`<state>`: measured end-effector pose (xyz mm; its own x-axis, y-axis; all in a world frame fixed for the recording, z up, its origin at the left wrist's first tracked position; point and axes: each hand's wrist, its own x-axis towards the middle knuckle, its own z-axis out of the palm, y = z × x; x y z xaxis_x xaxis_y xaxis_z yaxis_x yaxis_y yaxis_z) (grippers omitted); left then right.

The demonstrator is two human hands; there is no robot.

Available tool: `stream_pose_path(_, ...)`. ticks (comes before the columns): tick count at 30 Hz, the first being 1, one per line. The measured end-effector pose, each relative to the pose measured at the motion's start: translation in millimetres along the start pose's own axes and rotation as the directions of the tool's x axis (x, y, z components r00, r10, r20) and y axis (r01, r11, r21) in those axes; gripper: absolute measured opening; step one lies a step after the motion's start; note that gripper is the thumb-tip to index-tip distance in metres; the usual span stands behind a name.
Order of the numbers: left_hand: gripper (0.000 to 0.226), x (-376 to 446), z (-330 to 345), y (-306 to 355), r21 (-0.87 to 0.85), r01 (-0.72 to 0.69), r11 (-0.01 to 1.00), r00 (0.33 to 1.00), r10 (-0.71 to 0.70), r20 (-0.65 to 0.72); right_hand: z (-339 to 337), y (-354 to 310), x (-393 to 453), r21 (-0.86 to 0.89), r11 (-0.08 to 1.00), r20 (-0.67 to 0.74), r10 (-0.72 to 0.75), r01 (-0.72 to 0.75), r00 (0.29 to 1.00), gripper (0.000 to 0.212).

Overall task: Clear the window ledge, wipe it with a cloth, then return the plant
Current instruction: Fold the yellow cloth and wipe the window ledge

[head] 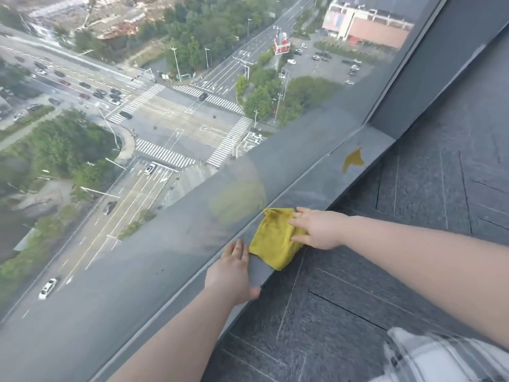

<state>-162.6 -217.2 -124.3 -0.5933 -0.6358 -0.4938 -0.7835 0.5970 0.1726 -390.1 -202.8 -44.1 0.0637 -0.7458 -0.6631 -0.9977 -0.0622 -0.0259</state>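
**Ledge Wipe in Progress: One Cloth, Two Hands on the Sill**

One yellow cloth [274, 238], soft, napped and crumpled into a rough folded pad, lies on the window ledge [325, 186], its lower corner hanging just over the ledge's front edge. The ledge is a narrow, smooth, dark grey strip running diagonally along the foot of the glass pane [165, 106].

The right hand [319, 230] lies flat on the cloth's right part, fingers straight and spread, pressing rather than gripping. The left hand [234, 271] rests on the ledge just left of the cloth, fingers straight and together, thumb down over the front edge; it holds nothing.

A faint yellow reflection of the cloth shows in the glass above it. A yellow shape [352, 161], flat and irregular, shows on the ledge farther right; what it is cannot be told.

The floor [358, 312] is dark, coarse-textured carpet tile with thin pale lines. No writing is readable.
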Motion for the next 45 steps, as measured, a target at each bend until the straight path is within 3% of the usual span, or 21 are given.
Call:
stream_pose_path(7, 0.107, 0, -1, -2, 0.056, -0.009, 0.998, 0.997, 0.014, -0.077, 29, -26, 37, -0.096, 0.986, -0.159, -0.148, 0.134, 0.976, 0.07)
stream_pose_path(13, 0.105, 0, 0, 4, 0.062, 0.039, 0.997, 0.987, -0.028, -0.159, 67, -32, 39, -0.091, 0.985, -0.134, -0.157, 0.146, 0.978, 0.075)
stream_pose_path(17, 0.104, -4, 6, 6, 0.069, 0.064, 0.996, 0.977, -0.049, -0.206, 69, -16, 51, -0.115, 0.978, -0.202, -0.193, 0.173, 0.96, 0.108)
stream_pose_path(22, 0.102, -7, 10, 8, 0.089, 0.08, 0.993, 0.969, -0.056, -0.241, 60, 31, 67, -0.087, 0.992, -0.259, -0.107, 0.088, 0.96, 0.084)
stream_pose_path(27, 0.099, -8, 18, 15, 0.069, 0.113, 0.991, 0.954, -0.089, -0.287, 66, 29, 67, -0.119, 0.981, -0.253, -0.179, 0.153, 0.951, 0.101)
stream_pose_path(33, 0.099, -9, 24, 16, 0.073, 0.133, 0.988, 0.947, -0.105, -0.304, 75, 17, 63, -0.157, 0.918, -0.242, -0.394, 0.365, 0.887, 0.096)
stream_pose_path(38, 0.099, -9, 21, 18, 0.077, 0.149, 0.986, 0.952, -0.122, -0.282, 66, 50, 74, -0.145, 0.94, -0.246, -0.336, 0.308, 0.909, 0.104)
stream_pose_path(40, 0.1, -8, 21, 18, 0.08, 0.149, 0.986, 0.954, -0.122, -0.273, 64, 49, 74, -0.121, 0.952, -0.245, -0.302, 0.28, 0.921, 0.095)
stream_pose_path(43, 0.1, -7, 22, 17, 0.077, 0.152, 0.985, 0.955, -0.127, -0.267, 63, 38, 70, -0.112, 0.962, -0.241, -0.27, 0.25, 0.932, 0.061)
stream_pose_path(45, 0.1, -8, 22, 16, 0.071, 0.159, 0.985, 0.955, -0.135, -0.265, 67, 28, 65, -0.129, 0.951, -0.224, -0.302, 0.28, 0.927, 0.058)
